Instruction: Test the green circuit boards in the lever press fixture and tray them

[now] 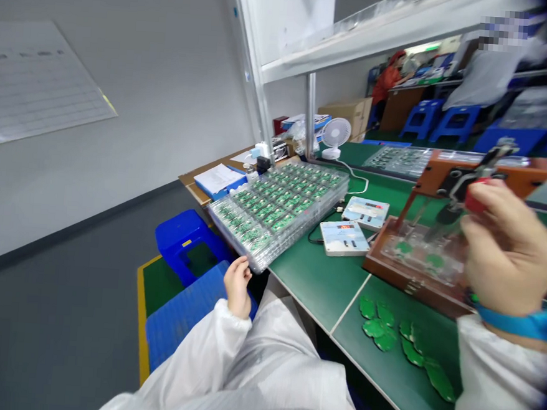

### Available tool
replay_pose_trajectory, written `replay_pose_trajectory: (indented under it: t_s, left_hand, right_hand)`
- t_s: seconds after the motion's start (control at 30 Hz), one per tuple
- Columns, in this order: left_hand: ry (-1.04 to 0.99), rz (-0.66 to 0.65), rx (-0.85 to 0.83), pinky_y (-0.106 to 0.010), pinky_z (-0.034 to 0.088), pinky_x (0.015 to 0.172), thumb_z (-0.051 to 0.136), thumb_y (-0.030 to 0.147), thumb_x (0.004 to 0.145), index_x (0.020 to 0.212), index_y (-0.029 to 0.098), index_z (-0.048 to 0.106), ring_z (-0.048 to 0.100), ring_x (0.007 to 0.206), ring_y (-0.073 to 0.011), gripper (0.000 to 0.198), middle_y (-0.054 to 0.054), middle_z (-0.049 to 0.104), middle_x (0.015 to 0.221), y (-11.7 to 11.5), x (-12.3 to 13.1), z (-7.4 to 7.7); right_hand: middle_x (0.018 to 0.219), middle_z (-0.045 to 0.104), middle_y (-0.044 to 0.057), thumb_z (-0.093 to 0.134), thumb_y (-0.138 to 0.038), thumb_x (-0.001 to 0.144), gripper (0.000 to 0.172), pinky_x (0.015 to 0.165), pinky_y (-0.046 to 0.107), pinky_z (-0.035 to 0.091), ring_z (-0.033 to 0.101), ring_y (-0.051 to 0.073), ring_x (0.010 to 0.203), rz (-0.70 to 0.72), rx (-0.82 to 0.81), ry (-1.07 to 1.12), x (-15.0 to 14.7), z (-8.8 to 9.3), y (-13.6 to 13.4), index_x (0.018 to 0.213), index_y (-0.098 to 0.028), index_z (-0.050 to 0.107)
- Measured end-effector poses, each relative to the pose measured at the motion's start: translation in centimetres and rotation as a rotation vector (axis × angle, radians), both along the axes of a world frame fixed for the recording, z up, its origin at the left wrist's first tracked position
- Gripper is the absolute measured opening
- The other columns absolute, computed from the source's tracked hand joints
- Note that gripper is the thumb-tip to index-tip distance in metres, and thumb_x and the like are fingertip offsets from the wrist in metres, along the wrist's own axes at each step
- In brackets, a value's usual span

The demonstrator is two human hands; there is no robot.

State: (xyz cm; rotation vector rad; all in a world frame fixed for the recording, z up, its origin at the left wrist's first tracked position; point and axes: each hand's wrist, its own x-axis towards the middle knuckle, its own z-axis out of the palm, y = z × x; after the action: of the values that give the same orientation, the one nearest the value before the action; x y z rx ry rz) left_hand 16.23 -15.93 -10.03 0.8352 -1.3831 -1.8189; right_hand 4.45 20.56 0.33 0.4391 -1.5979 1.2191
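Note:
My right hand (509, 246) is closed around the red handle (476, 195) of a toggle clamp on a brown and orange test fixture (413, 280). Under the clamp, round green circuit boards (435, 262) lie in the fixture's clear plate. My left hand (238, 287) is held low by the near corner of a stack of clear plastic trays (294, 244), its fingers curled; whether they grip anything I cannot make out. Small green boards fill the top tray's pockets. Several loose green boards (386, 338) lie on the green mat in front of the fixture.
Two white meter boxes (345, 238) with red displays and cables stand between trays and fixture. Behind are a small white fan (336, 134) and a shelf post (309, 117). Blue stools (189, 240) stand at the left. Other people sit at the far benches.

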Motion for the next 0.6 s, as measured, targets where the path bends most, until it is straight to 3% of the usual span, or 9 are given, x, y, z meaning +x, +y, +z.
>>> replay_pose_trajectory:
  t_s: [0.1,0.17,0.33,0.4,0.47,0.6]
  left_hand:
    - [0.084,0.004,0.041,-0.020,0.033,0.051,0.076,0.045,0.065,0.080,0.020,0.048,0.040,0.053,-0.0071,0.040,0.006,0.045,0.066,1.9,0.7,0.6]
    - [0.157,-0.062,0.023,-0.019,0.028,0.047,0.077,0.047,0.073,0.078,0.020,0.044,0.034,0.050,-0.0057,0.043,0.007,0.040,0.065,4.1,1.3,0.5]
    - [0.180,-0.597,-0.169,-0.021,0.023,0.045,0.067,0.050,0.094,0.071,0.019,0.042,0.029,0.047,-0.0069,0.046,0.007,0.033,0.058,11.2,1.5,0.3]
    - [0.306,-0.794,-0.337,-0.022,0.025,0.046,0.058,0.043,0.101,0.070,0.019,0.040,0.031,0.048,-0.0078,0.043,0.006,0.034,0.057,14.1,0.0,0.9]
    - [0.559,-0.920,-0.568,-0.022,0.029,0.049,0.054,0.032,0.103,0.069,0.019,0.037,0.037,0.049,-0.0081,0.040,0.005,0.038,0.056,16.7,-2.6,2.0]
    - [1.002,-0.941,-0.870,-0.022,0.034,0.051,0.061,0.020,0.097,0.069,0.020,0.036,0.044,0.050,-0.0078,0.038,0.006,0.048,0.057,21.5,-8.5,3.7]
  right_hand:
    - [0.131,0.069,0.003,0.065,-0.013,0.093,0.043,0.118,0.046,0.046,0.063,0.023,0.129,0.082,0.066,0.044,0.1,0.1,0.2,0.128,-0.035,0.071]
    - [0.132,0.069,0.002,0.063,-0.011,0.094,0.043,0.119,0.044,0.045,0.062,0.021,0.130,0.077,0.081,0.013,0.2,0.1,0.3,0.129,-0.035,0.071]
    - [0.137,0.066,0.001,0.059,-0.013,0.097,0.040,0.119,0.048,0.047,0.060,0.023,0.133,0.075,0.119,-0.011,0.2,0.1,0.4,0.130,-0.032,0.069]
    - [0.137,0.066,0.001,0.057,-0.013,0.098,0.040,0.119,0.049,0.047,0.059,0.024,0.134,0.081,0.130,-0.009,0.2,0.2,0.4,0.131,-0.032,0.068]
    - [0.136,0.066,0.001,0.055,-0.011,0.098,0.042,0.119,0.049,0.047,0.058,0.024,0.134,0.082,0.139,-0.005,0.2,0.3,0.5,0.132,-0.033,0.068]
    - [0.137,0.065,0.000,0.054,-0.007,0.098,0.048,0.118,0.048,0.048,0.058,0.024,0.135,0.073,0.170,-0.014,0.4,0.6,0.6,0.136,-0.035,0.065]
